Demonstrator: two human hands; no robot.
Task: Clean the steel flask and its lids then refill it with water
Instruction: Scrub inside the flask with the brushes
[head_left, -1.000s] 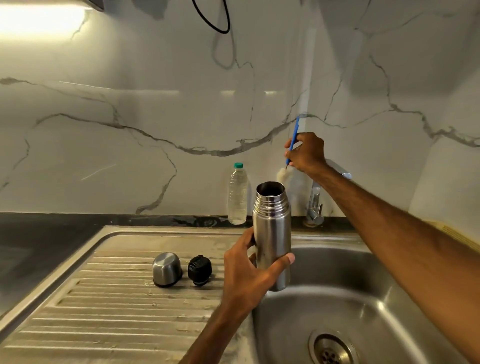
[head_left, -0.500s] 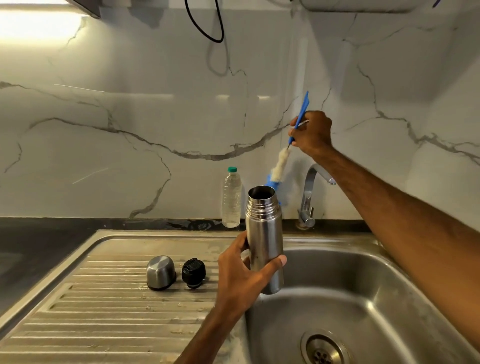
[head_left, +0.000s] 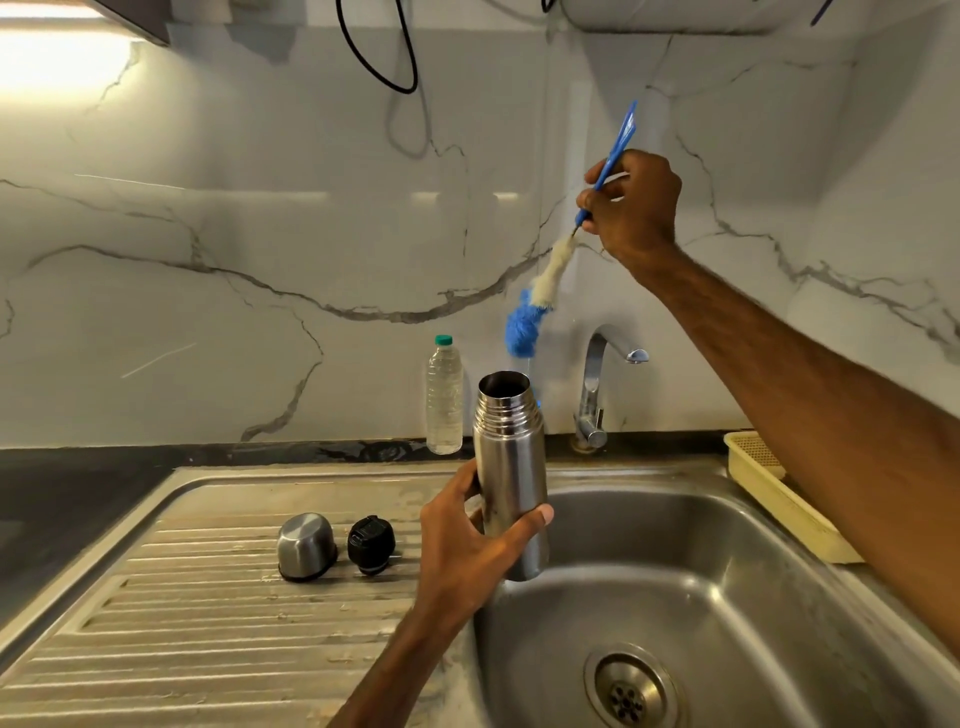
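The left hand covers part of the flask; the flask interior is too dark to assess. The right hand conceals the middle of the brush handle, and the right forearm hides part of the yellow tray.

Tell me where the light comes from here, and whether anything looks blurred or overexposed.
Head view: a lamp under the cabinet at top left burns out to white. Head view: its glare lies on the marble wall in pale bands. Head view: the bottle brush is softly blurred at its head, while the steel flask is sharp.
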